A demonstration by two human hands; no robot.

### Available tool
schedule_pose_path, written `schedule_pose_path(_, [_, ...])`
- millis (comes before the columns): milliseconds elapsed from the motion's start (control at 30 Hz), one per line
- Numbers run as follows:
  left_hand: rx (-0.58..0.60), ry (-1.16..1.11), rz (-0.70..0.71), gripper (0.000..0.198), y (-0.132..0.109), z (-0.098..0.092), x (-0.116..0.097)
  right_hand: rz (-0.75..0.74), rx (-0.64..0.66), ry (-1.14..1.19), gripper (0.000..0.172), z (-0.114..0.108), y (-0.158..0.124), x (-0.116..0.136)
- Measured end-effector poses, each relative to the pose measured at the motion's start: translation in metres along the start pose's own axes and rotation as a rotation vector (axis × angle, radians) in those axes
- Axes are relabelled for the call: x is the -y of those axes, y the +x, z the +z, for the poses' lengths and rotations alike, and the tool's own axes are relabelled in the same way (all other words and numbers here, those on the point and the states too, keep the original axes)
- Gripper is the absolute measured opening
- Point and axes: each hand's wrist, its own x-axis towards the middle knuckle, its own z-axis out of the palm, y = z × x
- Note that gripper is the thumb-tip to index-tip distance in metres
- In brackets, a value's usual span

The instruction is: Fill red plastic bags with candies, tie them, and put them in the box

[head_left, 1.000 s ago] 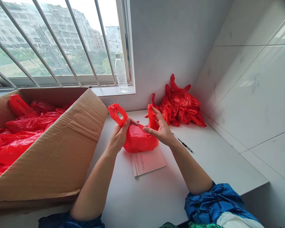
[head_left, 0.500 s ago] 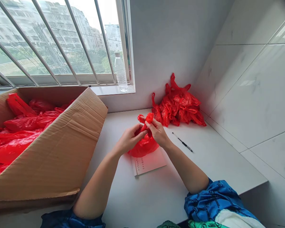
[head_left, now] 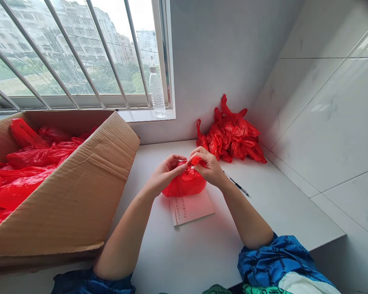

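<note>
Red plastic bag [head_left: 184,188] | light, soft, slippery; take at gathered top | left hand [head_left: 164,174], right hand [head_left: 207,166]: both apparently gripping it, fingers partly hiding the hold

A white worktop [head_left: 168,253] is carrying a few things
A cardboard box [head_left: 64,192] is sitting along the left edge, a heap of red plastic bags [head_left: 230,134] is slumping into the back right corner, a slim black pen [head_left: 237,186] is lying at an angle right of centre, and a pale pink printed sheet [head_left: 191,209] is lying flat near the middle.
</note>
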Motion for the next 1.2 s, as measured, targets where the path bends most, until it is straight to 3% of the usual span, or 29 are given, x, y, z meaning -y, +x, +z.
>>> schedule_pose_path(167, [0.048, 0.231, 0.051, 0.041, -0.002, 0.0, 0.001, -0.016, 0.035, -0.06, 0.01, 0.002, -0.003, 0.008])
schedule_pose_path(367, [0.023, 0.319, 0.061, 0.035, -0.002, -0.002, 0.005, -0.097, 0.105, -0.137, 0.009, 0.005, -0.01, 0.013])
schedule_pose_path(600, [-0.037, -0.028, -0.021, 0.04, -0.006, 0.0, -0.006, -0.116, 0.009, -0.17, 0.004, 0.008, -0.019, 0.012])
schedule_pose_path(733, [-0.227, -0.142, 0.058, 0.039, -0.002, -0.01, 0.003, -0.072, 0.037, -0.179, 0.002, 0.005, -0.034, 0.013])
schedule_pose_path(867, [-0.569, 0.023, 0.18, 0.038, 0.006, -0.038, 0.03, 0.034, 0.057, -0.139, 0.009, -0.006, -0.067, 0.006])
schedule_pose_path(933, [-0.676, 0.092, 0.206, 0.038, 0.007, -0.051, 0.047, 0.117, 0.061, -0.092, 0.013, -0.012, -0.086, -0.001])
schedule_pose_path(1067, [-0.74, 0.148, 0.178, 0.04, 0.0, -0.061, 0.073, 0.259, 0.108, 0.061, 0.015, -0.018, -0.109, -0.013])
schedule_pose_path(1200, [-0.755, 0.182, 0.17, 0.043, -0.015, -0.063, 0.082, 0.325, 0.135, 0.138, 0.018, -0.023, -0.114, -0.017])
